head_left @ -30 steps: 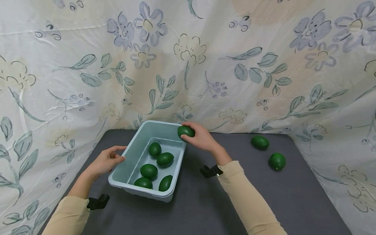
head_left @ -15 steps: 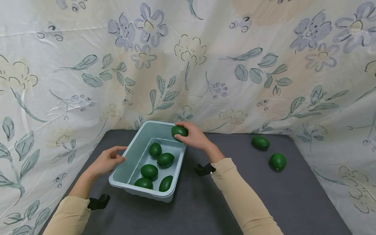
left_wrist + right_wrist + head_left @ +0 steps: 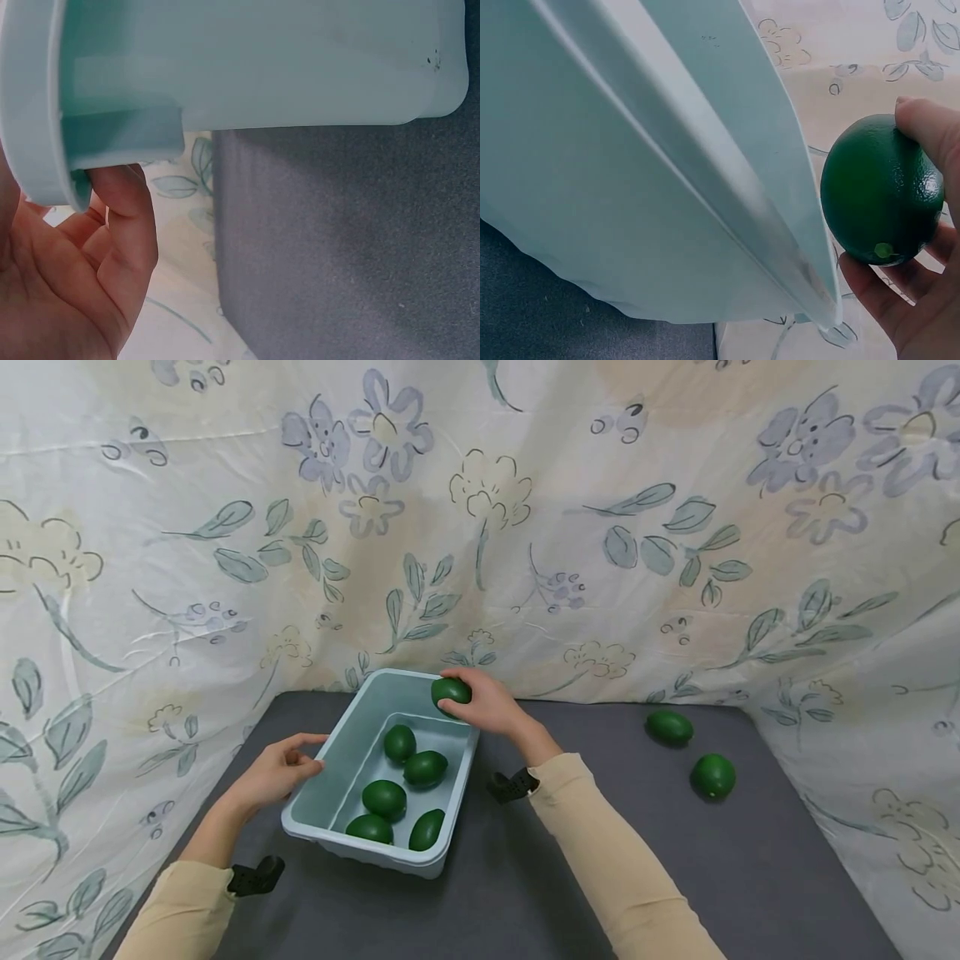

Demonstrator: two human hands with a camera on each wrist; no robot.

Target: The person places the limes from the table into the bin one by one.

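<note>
Dark-green, glossy, egg-shaped fruit point(image 3: 451, 693) is shifting left at the far right corner of the pale blue-green plastic tub point(image 3: 397, 695), apparently coming over the opening. The right hand point(image 3: 489, 703) is holding it between thumb and fingers, the fruit's smooth skin showing a pale end spot point(image 3: 883, 250); the left hand point(image 3: 273, 770) is gripping the tub's left rim.

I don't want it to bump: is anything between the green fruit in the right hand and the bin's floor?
Nothing visible stands between the fruit and the floor. The right hand holds it at the far right corner of the bin; I can't tell whether it fully clears the rim.
</note>
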